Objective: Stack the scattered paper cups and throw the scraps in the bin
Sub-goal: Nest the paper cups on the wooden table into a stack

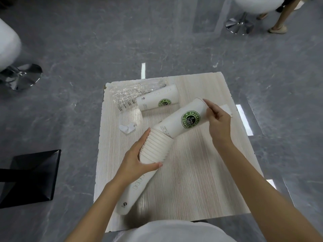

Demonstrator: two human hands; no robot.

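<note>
My left hand [138,158] grips a long stack of white paper cups [155,147] around its ribbed rims, held slanted above the table. My right hand [217,123] holds the rim of the top cup [187,119], which bears a green coffee logo and sits partly inside the stack. Another white cup with the same logo [157,99] lies on its side at the far part of the table. A crumpled white paper scrap [127,128] lies to the left of the stack. A crumpled clear plastic wrapper [127,94] lies at the far left corner.
The small pale wood table [201,172] stands on a grey marble floor. A black bin [31,177] stands on the floor at the left. Chrome stool bases [21,75] [238,25] and a person's feet [277,29] are further off.
</note>
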